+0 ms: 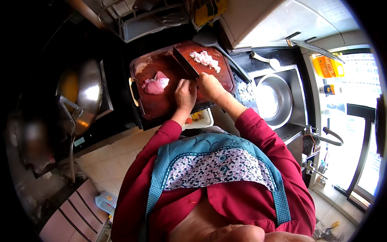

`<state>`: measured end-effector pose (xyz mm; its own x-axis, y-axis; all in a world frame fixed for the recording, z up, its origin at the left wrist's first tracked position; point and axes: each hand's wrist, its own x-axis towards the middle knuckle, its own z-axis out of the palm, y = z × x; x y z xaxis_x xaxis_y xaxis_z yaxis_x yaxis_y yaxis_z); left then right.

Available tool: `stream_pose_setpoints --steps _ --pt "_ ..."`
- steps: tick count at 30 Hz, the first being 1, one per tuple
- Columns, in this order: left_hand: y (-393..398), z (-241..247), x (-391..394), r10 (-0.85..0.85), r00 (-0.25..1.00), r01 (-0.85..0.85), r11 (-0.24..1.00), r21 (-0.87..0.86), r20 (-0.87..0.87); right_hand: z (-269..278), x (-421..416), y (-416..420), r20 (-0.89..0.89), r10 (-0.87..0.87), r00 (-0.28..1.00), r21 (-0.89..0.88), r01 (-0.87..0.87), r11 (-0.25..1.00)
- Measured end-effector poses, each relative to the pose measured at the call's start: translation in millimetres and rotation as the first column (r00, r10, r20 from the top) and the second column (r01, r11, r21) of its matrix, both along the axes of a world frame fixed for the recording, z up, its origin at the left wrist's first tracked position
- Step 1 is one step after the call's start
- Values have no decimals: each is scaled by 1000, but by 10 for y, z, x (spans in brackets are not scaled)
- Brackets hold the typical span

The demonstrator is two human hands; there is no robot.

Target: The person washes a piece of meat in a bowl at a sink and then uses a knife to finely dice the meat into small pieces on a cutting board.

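My right hand (210,86) is closed around the handle of a cleaver (185,63), whose broad blade points away from me over a reddish-brown cutting board (157,104). Just left of it, my left hand (185,94) rests low over the board with its fingers curled, near the handle end of the blade. Whether those fingers touch the cleaver or hold something small cannot be told. A lump of raw pink meat (155,83) lies on the board's left half. Small pale pieces of cut meat or fat (206,60) lie in a row right of the blade.
A grey spatula (222,50) lies along the board's right edge. Beyond it are a white spoon (267,60) and a steel sink (299,90) holding a metal pot (285,98). A wok (90,87) stands at the left. A white tray (207,120) with scraps sits below the board's near edge.
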<state>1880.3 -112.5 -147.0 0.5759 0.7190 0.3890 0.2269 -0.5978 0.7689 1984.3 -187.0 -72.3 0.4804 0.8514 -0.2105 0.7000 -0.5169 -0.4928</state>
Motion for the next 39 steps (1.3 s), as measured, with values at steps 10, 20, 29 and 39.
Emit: stream_pose_setpoints --steps 10,20,29,39 --pt "-21 -65 -66 99 992 -90 990 -108 80 217 150 -617 94 -58 994 23 56 998" --pt "-65 8 -68 96 995 -97 995 11 33 207 -242 -748 51 -26 998 -87 30 996" --pt "-41 35 -50 14 1000 -14 1000 27 23 -2 10 -50 42 63 997 -51 -61 997" --pt "-37 25 -43 19 999 -20 999 29 44 -106 -14 0 44 82 996 -57 -79 995"
